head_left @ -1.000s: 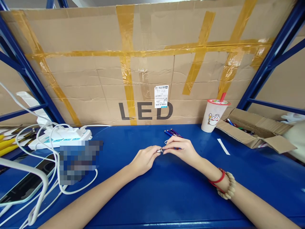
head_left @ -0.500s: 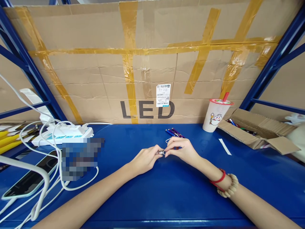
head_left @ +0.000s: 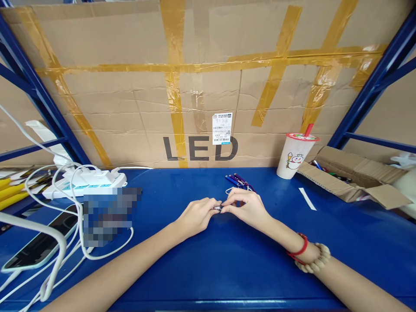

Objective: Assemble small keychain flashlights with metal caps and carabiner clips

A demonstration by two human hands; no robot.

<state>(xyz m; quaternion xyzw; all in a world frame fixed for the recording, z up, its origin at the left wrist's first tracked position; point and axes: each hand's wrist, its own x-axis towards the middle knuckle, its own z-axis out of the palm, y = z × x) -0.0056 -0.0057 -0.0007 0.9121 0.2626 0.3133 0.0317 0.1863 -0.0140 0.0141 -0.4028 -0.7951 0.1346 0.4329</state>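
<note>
Over the middle of the blue tabletop, my left hand (head_left: 196,215) is closed with thumb and fingertips round a small silver metal cylinder (head_left: 217,208). Most of the cylinder is hidden in the fingers; its dark end points right. My right hand (head_left: 245,206), wearing a red band and a beaded bracelet on the wrist, pinches at that dark end. Whether a separate small part sits between its fingertips is too small to tell. Just behind the right hand lie slim blue and purple tubes (head_left: 238,180) with a white cord, partly covered by it.
A drink cup (head_left: 294,158) with a red straw stands back right, beside an opened cardboard box (head_left: 341,173) holding pens. A white strip (head_left: 307,199) lies nearby. At left are a power strip (head_left: 87,182), white cables and a phone (head_left: 42,238). A large carton (head_left: 136,117) closes off the back.
My right fingertips have moved slightly left, closing the small gap onto the dark end of the cylinder. My left hand has barely moved and keeps its hold.
</note>
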